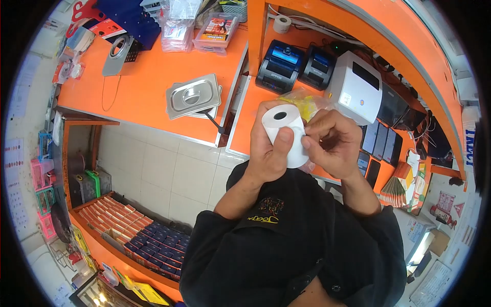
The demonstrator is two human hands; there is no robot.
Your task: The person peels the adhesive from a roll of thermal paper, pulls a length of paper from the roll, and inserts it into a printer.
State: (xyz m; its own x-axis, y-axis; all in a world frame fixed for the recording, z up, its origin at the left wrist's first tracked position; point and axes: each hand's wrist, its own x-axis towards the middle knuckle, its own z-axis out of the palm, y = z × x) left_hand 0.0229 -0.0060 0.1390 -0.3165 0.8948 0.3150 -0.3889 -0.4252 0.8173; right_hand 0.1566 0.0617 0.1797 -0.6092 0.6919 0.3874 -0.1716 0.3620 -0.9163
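Observation:
A white paper roll (292, 146) with a dark core hole is held up in front of my chest. My left hand (268, 148) wraps around its left side, the thumb pressed on its face. On the right side, the fingertips of my right hand (335, 140) pinch at the roll's outer layer, near the loose edge; the exact bit between them is too small to make out. Behind the roll, a clear and yellow plastic wrapper (307, 105) lies on the orange counter (245, 120).
Two black receipt printers (279, 66) and a white printer (355, 84) stand beyond my hands. Several phones (381, 140) lie at the right. A metal lid (193, 96) rests on the left counter (143, 87), near a tape dispenser (118, 53). Boxes (158, 245) fill a low shelf.

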